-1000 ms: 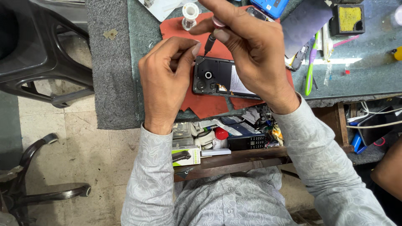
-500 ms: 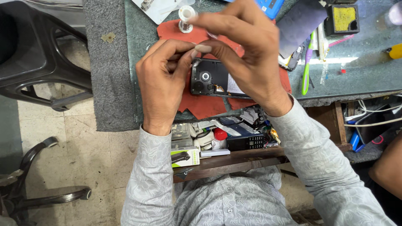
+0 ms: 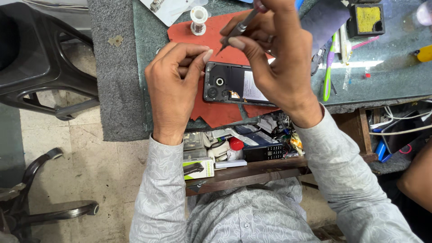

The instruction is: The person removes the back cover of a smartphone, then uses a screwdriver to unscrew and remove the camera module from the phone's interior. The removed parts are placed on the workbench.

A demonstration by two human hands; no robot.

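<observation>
An opened black phone (image 3: 229, 85) with its back off lies on a red mat (image 3: 216, 110) on the green bench top. My right hand (image 3: 274, 58) hovers over the phone's right half and grips thin metal tweezers (image 3: 238, 29), whose tip points down-left toward my left fingers. My left hand (image 3: 173, 85) rests at the phone's left edge, thumb and forefinger pinched together just under the tweezer tip. Whether something tiny sits between those fingertips I cannot make out.
A solder spool (image 3: 198, 19) stands on the mat's far edge. Pens and tools (image 3: 327, 67) lie right of the phone, with a yellow sponge holder (image 3: 368, 19) behind. An open drawer (image 3: 252, 153) of parts sits below the bench. A black chair (image 3: 36, 58) is left; another person's arm (image 3: 416, 180) is at right.
My right hand has lifted off the phone and moved up and right with the tweezers, uncovering the camera end. My left fingers stay pinched beside it.
</observation>
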